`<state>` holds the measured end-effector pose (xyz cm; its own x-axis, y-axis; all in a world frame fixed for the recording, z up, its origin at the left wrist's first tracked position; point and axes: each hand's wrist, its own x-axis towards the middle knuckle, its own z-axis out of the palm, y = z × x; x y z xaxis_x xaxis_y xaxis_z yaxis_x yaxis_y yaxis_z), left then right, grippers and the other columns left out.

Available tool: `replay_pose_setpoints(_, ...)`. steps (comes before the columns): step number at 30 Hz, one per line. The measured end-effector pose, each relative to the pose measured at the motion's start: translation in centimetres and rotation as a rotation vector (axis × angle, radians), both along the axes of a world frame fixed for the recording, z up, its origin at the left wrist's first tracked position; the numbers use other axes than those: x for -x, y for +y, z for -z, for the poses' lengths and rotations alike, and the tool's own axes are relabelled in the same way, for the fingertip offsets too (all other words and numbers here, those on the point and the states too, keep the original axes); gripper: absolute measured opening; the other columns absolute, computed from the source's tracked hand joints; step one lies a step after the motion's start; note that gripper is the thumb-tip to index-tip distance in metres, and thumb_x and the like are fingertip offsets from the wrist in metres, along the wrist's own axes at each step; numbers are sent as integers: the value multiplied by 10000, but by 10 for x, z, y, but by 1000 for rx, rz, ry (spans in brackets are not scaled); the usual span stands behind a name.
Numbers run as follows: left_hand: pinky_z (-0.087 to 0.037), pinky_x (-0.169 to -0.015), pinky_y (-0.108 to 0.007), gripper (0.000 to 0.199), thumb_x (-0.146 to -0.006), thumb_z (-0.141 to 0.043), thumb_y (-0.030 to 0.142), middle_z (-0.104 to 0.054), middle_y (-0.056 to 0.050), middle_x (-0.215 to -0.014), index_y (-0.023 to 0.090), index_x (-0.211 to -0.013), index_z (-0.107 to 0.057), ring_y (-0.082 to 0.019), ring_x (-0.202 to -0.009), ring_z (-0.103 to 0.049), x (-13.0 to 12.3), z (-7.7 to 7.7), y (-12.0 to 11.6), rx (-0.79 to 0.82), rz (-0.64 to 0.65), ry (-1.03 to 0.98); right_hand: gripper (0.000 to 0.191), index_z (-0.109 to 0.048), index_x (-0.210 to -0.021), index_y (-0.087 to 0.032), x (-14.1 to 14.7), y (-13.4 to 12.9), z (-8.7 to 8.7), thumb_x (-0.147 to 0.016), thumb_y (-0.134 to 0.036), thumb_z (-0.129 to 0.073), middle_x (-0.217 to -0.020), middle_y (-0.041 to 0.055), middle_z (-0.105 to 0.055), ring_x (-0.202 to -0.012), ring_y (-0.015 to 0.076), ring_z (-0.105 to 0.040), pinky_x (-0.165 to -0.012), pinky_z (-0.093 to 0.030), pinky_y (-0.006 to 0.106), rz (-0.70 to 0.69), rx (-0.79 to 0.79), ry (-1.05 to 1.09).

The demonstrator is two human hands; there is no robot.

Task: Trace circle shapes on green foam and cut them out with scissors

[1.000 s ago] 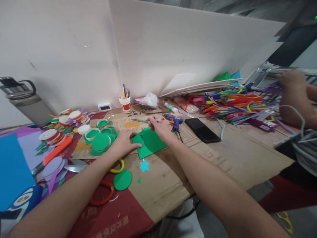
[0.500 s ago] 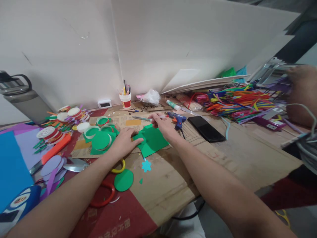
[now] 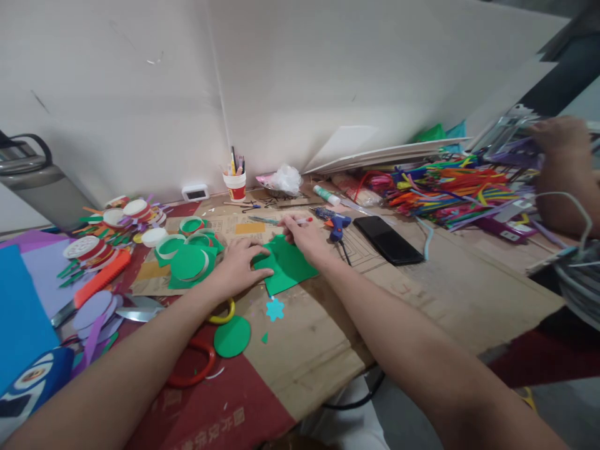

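Note:
My left hand (image 3: 240,267) lies with fingers apart at the left edge of a green foam sheet (image 3: 288,269), its thumb on the sheet. At the sheet's far edge, the curled fingers of my right hand (image 3: 300,237) close around a slim pen (image 3: 307,220) with a red end; part of it is hidden by the fingers. Left of my left hand are green-lined rings (image 3: 171,247) and a green piece with a round top (image 3: 188,264). Nearer me lie a blue flower shape (image 3: 275,309), a green disc (image 3: 233,336) and scissors with a red handle (image 3: 202,365), partly under my left forearm.
A glue gun (image 3: 337,228) and a phone (image 3: 388,240) lie to the right. Pipe cleaners (image 3: 450,187) are heaped beyond, near another person's arm (image 3: 562,169). At the back stands a cup of pens (image 3: 235,186). An orange-handled cutter (image 3: 103,277) and a bottle (image 3: 42,181) are left.
My right hand has shifted slightly left along the sheet's far edge. The sheet now looks flatter beside my left thumb. The other person's arm shows more fully at right.

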<state>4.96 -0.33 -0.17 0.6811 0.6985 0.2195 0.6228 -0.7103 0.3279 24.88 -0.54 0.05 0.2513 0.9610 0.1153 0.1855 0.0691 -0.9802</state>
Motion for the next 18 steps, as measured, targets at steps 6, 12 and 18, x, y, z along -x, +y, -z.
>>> replay_pose_setpoints(6,-353,-1050,-486,394,-780,-674,497,-558,-78,-1271,253,-1089,-681,-300,-1199,-466,-3,-2,-4,1,35,-3,231,-593,-762,-211,6,-3,4,-887,-329,-439,-659,-14,-530,-571,115,-522,-551,-404,229,-10,-53,-43)
replay_pose_setpoints(12,-362,-1047,-472,379,-769,-690,476,-563,-70,-1257,260,-1080,-683,-295,-1193,-474,-6,-3,-8,7,33,10,214,-582,-759,-225,7,-5,4,-881,-343,-451,-644,-19,-525,-570,121,-518,-556,-396,240,-13,-69,8)
replay_pose_setpoints(18,-350,-1068,-475,372,-796,-657,485,-582,-76,-1261,245,-1080,-682,-289,-1201,-500,-9,-6,-7,64,63,-25,208,-572,-738,-222,8,-4,4,-878,-328,-461,-641,-16,-523,-563,119,-513,-554,-396,243,-10,-63,31)
